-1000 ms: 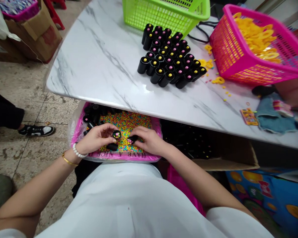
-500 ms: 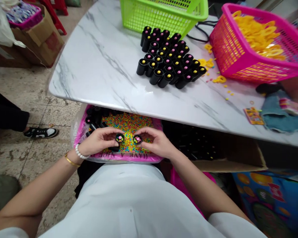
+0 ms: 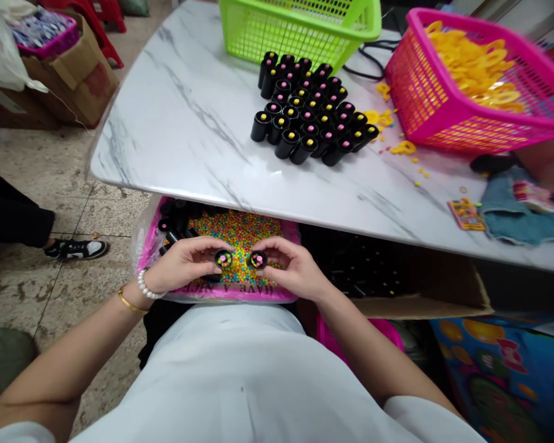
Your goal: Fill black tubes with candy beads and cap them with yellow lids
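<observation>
My left hand (image 3: 187, 263) pinches a black tube (image 3: 223, 259) with small coloured balls showing in its round opening. Opposite it, my right hand (image 3: 290, 264) grips a second black tube (image 3: 258, 261), also with coloured balls inside its mouth. Both are held apart, mouths up, over a pink tray (image 3: 292, 296) lined with clear plastic. Many small round candy-like balls (image 3: 247, 225) in yellow, orange, green and blue fill the tray. Loose black tubes (image 3: 175, 215) lie in its far left part.
Several black tubes (image 3: 305, 144) stand grouped on the marble-patterned table (image 3: 175, 147), beside a green basket (image 3: 277, 37). A pink basket (image 3: 425, 111) of yellow plastic pieces (image 3: 471, 61) stands right. Under the table edge is an open cardboard box (image 3: 461, 289). Another person's shoe (image 3: 76, 248) is at left.
Both hands stay over the tray, still holding the tubes. The tubes' mouths have turned slightly more upward, and the view has shifted a little.
</observation>
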Tool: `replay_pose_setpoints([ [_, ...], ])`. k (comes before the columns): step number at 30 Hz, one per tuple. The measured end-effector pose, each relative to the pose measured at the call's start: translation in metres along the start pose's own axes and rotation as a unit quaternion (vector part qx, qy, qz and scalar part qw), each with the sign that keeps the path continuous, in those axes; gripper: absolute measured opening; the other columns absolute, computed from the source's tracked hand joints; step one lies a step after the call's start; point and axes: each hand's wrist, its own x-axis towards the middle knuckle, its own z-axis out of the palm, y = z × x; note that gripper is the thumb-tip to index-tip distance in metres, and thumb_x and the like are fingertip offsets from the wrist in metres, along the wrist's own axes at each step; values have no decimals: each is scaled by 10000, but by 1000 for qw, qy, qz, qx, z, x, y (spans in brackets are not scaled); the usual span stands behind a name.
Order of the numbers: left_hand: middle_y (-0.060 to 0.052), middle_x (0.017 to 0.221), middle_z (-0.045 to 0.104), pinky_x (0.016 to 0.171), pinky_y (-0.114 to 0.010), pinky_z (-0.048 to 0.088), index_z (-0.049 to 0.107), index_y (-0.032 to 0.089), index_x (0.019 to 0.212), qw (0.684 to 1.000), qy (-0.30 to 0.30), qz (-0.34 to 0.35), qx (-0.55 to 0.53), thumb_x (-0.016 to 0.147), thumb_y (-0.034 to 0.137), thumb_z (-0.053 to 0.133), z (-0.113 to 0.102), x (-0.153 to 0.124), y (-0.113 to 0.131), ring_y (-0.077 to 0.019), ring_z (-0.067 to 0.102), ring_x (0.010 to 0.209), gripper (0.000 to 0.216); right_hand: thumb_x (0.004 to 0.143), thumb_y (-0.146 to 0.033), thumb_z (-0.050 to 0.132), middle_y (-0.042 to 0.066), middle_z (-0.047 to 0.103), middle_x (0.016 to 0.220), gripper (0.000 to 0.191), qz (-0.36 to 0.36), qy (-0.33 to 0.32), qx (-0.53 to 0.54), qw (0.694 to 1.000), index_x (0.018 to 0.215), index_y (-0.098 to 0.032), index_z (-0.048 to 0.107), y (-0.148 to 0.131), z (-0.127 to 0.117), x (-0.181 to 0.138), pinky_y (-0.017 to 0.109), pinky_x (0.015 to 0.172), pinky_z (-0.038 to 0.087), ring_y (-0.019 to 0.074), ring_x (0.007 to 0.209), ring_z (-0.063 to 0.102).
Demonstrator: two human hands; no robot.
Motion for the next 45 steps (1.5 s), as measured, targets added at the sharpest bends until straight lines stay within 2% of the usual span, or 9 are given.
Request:
replay_pose_setpoints([
  [6,-90,1099,677,905,-306,525,710,185,1025,994,72,74,-27,763,198,732,11,0,45,-197,631,1033,264,783,-132,691,49,647,1001,280,-143,43,-166,975,1048,-212,647,-63,-22,-10,287,803,539,164,896,633],
  [12,-18,813,660,668,-258,514,668,194,1000,960,258,92,60,725,397,743,-32,46,78,-155,629,742,350,728,-327,748,-4,630,763,272,-68,313,-214,923,940,-184,656,-76,-112,8,251,590,456,127,644,569],
  [18,61,547,573,434,-235,367,651,165,972,959,231,-1,167,666,414,728,-62,133,81,-120,504,415,402,638,-346,738,-48,612,600,298,49,360,-276,890,878,-176,694,-57,-160,42,233,531,402,119,523,547],
  [25,17,573,651,451,-233,409,703,120,958,953,265,-19,146,676,207,725,-69,196,88,-109,541,392,296,628,-290,708,-61,632,539,266,26,377,-271,886,875,-196,686,-50,-175,82,236,561,426,137,525,605],
  [30,-24,677,689,472,-238,467,629,66,1209,963,261,-10,63,753,140,666,-71,213,85,-101,569,418,464,654,-344,686,-29,681,648,348,-1,393,-230,890,952,-190,594,-38,-174,81,250,569,483,148,548,647],
  [33,-45,728,689,489,-218,472,597,54,1246,957,288,-10,22,791,146,650,-69,194,87,-97,599,490,467,683,-409,668,-14,660,687,326,-2,416,-216,884,900,-195,555,-35,-164,66,260,562,497,149,554,645],
  [37,-32,777,693,543,-202,475,687,134,1106,949,314,0,20,846,218,647,-53,116,77,-81,594,570,276,722,-421,667,-28,614,629,263,-31,422,-251,870,825,-192,591,-38,-147,51,255,544,476,131,515,592],
  [41,-47,857,731,718,-254,532,731,180,934,948,176,162,210,896,243,603,-24,13,37,-130,664,759,147,739,-384,659,-32,604,582,206,-19,413,-321,852,779,-182,651,-37,-146,51,257,556,463,122,497,552],
  [45,-65,951,711,782,-288,547,706,190,1067,943,94,89,308,920,205,541,-7,-40,-13,-162,668,872,222,738,-361,652,-27,599,571,174,-45,445,-383,808,732,-187,653,-36,-144,49,268,571,460,125,495,542],
])
